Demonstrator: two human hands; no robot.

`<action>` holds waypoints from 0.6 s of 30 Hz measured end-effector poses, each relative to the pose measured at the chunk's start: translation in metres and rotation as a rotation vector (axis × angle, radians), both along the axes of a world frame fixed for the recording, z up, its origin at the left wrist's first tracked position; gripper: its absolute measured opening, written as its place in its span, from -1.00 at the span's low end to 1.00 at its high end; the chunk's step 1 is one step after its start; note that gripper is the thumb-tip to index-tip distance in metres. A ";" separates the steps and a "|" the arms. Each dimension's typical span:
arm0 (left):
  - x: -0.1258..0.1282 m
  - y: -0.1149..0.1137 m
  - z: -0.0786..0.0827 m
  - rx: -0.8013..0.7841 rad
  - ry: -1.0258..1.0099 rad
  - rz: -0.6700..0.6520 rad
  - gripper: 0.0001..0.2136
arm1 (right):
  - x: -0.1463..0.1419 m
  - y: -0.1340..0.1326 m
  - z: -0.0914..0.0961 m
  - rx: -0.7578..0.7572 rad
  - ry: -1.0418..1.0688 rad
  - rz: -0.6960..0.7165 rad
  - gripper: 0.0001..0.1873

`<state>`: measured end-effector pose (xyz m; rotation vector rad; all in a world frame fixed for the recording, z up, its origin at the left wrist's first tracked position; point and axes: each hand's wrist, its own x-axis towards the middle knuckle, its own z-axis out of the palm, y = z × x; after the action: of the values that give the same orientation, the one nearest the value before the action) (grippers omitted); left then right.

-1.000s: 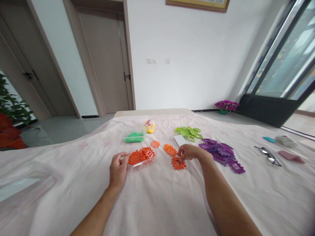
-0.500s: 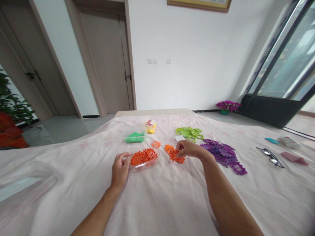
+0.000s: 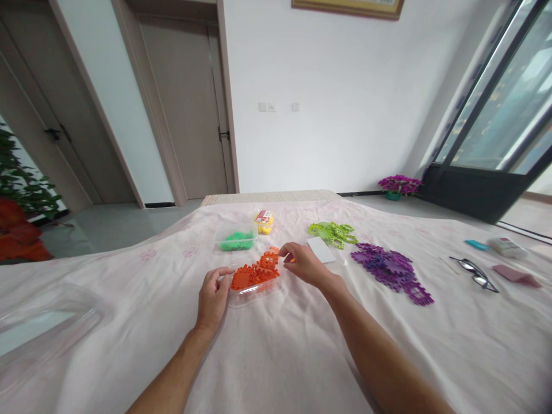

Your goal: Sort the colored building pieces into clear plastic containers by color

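Note:
My left hand [image 3: 213, 296] pinches the left rim of a clear plastic box [image 3: 255, 294]. Inside the box lie several orange-red interlocking plastic pieces [image 3: 244, 278] with notched edges. Over its right rear side, my right hand [image 3: 304, 263] grips an orange-red lattice piece [image 3: 270, 260] by the edge. A bit of a lighter orange piece [image 3: 292, 260] shows behind the right fingers; the rest is hidden. Just beyond that hand, a white card [image 3: 321, 249] lies on the cloth.
Behind the box stand a tub of green pieces [image 3: 237, 241] and a labelled yellow pack [image 3: 264, 221]. Lime-green pieces [image 3: 332, 234] and a purple pile [image 3: 388, 267] lie to the right. Glasses [image 3: 474, 275] are further right; a large clear container [image 3: 81, 310] sits left.
My right hand has moved left, bringing an orange-red piece from the loose ones to the box. More of the white card is uncovered. My left hand stays at the box.

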<state>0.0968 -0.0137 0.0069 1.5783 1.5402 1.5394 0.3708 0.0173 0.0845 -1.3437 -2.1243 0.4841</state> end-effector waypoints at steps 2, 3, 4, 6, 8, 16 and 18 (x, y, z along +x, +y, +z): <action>0.001 0.000 0.000 -0.006 -0.005 -0.007 -0.73 | 0.010 0.001 0.003 -0.001 -0.045 -0.064 -0.70; 0.001 0.000 0.001 -0.009 -0.008 -0.010 -0.72 | 0.015 0.001 0.005 -0.005 -0.072 -0.098 -0.72; 0.001 0.000 0.001 -0.013 -0.012 -0.012 -0.72 | 0.022 0.002 0.006 -0.020 -0.107 -0.134 -0.74; 0.002 0.000 0.001 -0.015 -0.017 -0.010 -0.72 | 0.035 0.004 0.008 -0.092 -0.202 -0.214 -0.75; 0.002 0.000 0.001 -0.015 -0.016 -0.006 -0.72 | 0.048 0.006 0.007 -0.195 -0.324 -0.288 -0.67; 0.001 0.000 0.000 -0.028 -0.018 -0.010 -0.71 | 0.071 0.014 -0.011 -0.396 -0.582 -0.386 -0.30; 0.000 -0.001 -0.001 -0.032 -0.015 -0.015 -0.71 | 0.072 0.015 -0.014 -0.403 -0.587 -0.390 -0.29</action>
<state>0.0973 -0.0142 0.0062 1.5540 1.5338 1.5071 0.4428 0.0326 0.0702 -2.3053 -2.1789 0.3980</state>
